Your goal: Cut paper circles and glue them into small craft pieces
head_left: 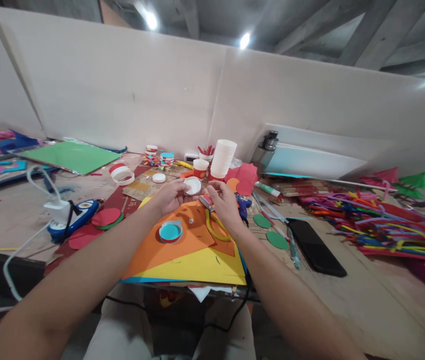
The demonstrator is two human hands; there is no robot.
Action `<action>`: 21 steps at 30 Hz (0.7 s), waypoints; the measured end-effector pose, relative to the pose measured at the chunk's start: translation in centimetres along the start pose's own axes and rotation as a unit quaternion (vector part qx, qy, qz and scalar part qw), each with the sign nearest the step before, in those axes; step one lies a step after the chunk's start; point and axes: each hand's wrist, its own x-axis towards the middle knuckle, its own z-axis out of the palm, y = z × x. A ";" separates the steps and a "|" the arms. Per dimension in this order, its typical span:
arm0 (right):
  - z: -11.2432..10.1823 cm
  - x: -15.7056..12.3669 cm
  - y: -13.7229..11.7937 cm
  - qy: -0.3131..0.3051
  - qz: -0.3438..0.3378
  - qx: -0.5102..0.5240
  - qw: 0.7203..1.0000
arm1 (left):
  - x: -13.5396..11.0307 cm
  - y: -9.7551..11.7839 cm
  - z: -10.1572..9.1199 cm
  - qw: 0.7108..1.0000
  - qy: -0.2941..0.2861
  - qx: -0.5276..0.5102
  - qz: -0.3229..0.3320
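My left hand (173, 197) is closed on a shallow white cup bottom (192, 186), its round face turned up towards me. Just to the right, my right hand (223, 200) has its fingers curled in a pinch; what they hold, if anything, is too small to make out. Scissors with yellow handles (212, 227) lie beneath my right hand, blades partly covered. On the orange paper (193, 239) below sits another cut cup bottom with a blue disc inside (170, 232). A yellow sheet (201, 269) lies under the orange paper.
Stacked paper cups (223, 157) stand at the back. A black phone (315, 247) and a heap of pipe cleaners (381, 220) lie right. A blue power strip (73, 220), red paper circles (106, 217) and green paper (73, 156) are left. A glue gun (243, 205) lies beside my right wrist.
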 end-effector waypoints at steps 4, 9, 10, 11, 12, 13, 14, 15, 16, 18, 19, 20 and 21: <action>0.2 -0.5 -0.4 -0.016 -0.045 -0.065 0.997 | -0.1 -0.4 0.4 1.000 0.005 0.025 0.006; 0.2 -0.8 -1.1 -0.051 -0.093 -0.110 0.988 | -0.2 -0.7 0.4 0.999 -0.037 0.023 -0.014; 0.1 -0.8 -1.2 -0.054 -0.093 -0.109 0.988 | -0.1 -0.6 0.3 0.998 -0.048 0.008 -0.024; 0.1 -0.8 -1.3 -0.053 -0.089 -0.106 0.989 | -0.1 -0.5 0.2 0.997 -0.061 -0.010 -0.039; 0.1 -0.8 -1.3 -0.049 -0.082 -0.102 0.990 | 0.0 -0.3 0.1 0.995 -0.073 -0.028 -0.057; 0.1 -0.7 -1.4 -0.042 -0.072 -0.097 0.992 | 0.0 -0.2 0.0 0.993 -0.082 -0.044 -0.073; 0.1 -0.7 -1.5 -0.035 -0.062 -0.091 0.993 | 0.0 -0.1 -0.1 0.991 -0.088 -0.055 -0.084; 0.1 -0.7 -1.5 -0.028 -0.055 -0.086 0.994 | 0.1 0.0 -0.1 0.990 -0.091 -0.060 -0.088; 0.1 -0.7 -1.5 -0.023 -0.049 -0.082 0.995 | 0.1 0.0 -0.2 0.990 -0.094 -0.060 -0.085; 0.0 -0.6 -1.5 -0.022 -0.044 -0.076 0.996 | 0.1 -0.1 -0.2 0.992 -0.091 -0.056 -0.068; 0.0 -0.6 -1.5 -0.025 -0.044 -0.072 0.996 | 0.1 -0.2 -0.2 0.993 -0.084 -0.056 -0.060; -0.1 -0.5 -1.4 -0.028 -0.043 -0.066 0.996 | 0.1 -0.3 -0.1 0.994 -0.072 -0.059 -0.055; -0.1 -0.5 -1.3 -0.030 -0.040 -0.057 0.997 | 0.1 -0.3 0.0 0.995 -0.057 -0.064 -0.053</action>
